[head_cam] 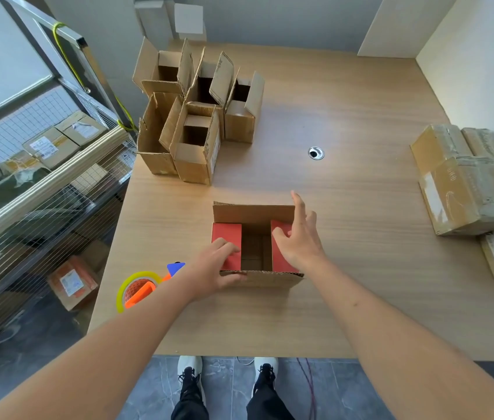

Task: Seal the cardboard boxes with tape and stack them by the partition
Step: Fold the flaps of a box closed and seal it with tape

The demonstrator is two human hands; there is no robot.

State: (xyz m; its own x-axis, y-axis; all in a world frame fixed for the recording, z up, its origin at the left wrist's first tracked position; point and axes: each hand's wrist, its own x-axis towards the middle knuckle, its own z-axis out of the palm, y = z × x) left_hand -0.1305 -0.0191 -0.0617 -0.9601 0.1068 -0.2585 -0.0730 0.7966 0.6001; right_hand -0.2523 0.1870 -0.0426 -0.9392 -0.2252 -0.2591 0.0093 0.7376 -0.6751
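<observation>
Cardboard box (256, 278) between left hand (214, 269), right hand (298, 242)

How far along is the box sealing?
Done: taped boxes stacked at the right partition. In hand: both hands, left hand and right hand, are folding the red inner flaps of the open box; no tape on it yet, and the tape dispenser lies untouched. Left: five open boxes at the back.
</observation>
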